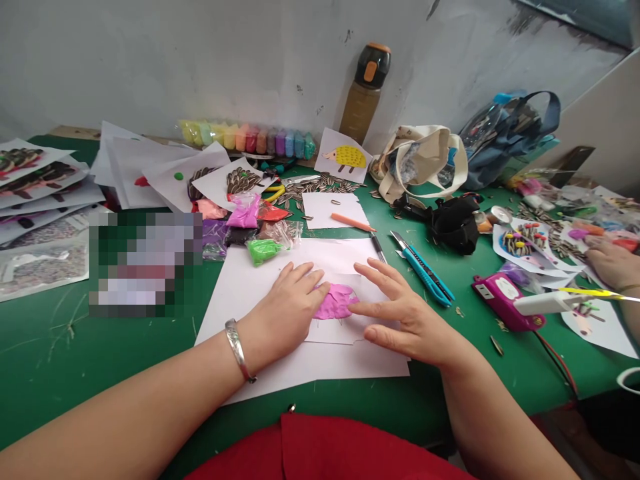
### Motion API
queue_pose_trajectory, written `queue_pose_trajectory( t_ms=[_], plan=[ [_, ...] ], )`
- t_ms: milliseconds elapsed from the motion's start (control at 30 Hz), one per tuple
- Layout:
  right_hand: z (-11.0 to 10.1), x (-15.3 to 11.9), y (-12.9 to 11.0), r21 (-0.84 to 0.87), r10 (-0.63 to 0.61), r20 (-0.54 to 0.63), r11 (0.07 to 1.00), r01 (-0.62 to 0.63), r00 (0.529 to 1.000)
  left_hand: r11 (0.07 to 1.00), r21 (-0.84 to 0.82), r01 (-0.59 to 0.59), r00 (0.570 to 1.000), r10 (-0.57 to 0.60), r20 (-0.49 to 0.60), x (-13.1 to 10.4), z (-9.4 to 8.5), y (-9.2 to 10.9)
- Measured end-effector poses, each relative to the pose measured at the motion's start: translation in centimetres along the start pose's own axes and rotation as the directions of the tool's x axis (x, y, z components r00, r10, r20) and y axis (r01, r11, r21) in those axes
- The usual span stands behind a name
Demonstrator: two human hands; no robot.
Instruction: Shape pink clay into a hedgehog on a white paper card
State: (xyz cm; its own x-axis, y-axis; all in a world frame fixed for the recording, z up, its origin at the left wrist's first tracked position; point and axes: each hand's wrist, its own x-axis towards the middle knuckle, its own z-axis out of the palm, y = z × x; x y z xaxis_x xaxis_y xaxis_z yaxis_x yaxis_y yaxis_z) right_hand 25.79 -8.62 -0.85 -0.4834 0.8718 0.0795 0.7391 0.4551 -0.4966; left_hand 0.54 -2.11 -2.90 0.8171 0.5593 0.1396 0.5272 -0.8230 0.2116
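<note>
A flattened piece of pink clay covers part of a drawing on a small white sheet, which lies on larger white paper. My left hand rests palm down at the clay's left side, fingertips on its edge, with a silver bracelet at the wrist. Fingers apart, my right hand is at the clay's right edge, index fingertip close to it. It holds nothing. Bags of coloured clay, one of them green, sit just beyond the paper.
A blue cutter, an orange pencil and a black pen lie right of centre. Behind are sunflower seeds, a bottle and bags. A pink glue gun lies right, near another person's hand.
</note>
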Motion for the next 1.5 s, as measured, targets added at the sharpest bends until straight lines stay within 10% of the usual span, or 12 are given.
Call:
queue_pose_trajectory(
  t_ms=[200,467,1500],
  plan=[
    [0.2,0.2,-0.1,-0.022,0.016,0.072,1.0,-0.015,0.997,1.0,-0.001,-0.001,1.0,0.001,-0.008,0.0,0.0,-0.1],
    [0.6,0.1,1.6,0.012,0.085,-0.21,0.996,-0.085,0.974,1.0,-0.008,-0.003,1.0,0.003,-0.011,0.0,0.1,-0.1],
    [1.1,0.8,0.6,-0.212,0.018,-0.113,0.976,-0.042,0.993,1.0,0.019,-0.019,0.999,0.019,-0.025,0.0,0.1,-0.1]
  ],
)
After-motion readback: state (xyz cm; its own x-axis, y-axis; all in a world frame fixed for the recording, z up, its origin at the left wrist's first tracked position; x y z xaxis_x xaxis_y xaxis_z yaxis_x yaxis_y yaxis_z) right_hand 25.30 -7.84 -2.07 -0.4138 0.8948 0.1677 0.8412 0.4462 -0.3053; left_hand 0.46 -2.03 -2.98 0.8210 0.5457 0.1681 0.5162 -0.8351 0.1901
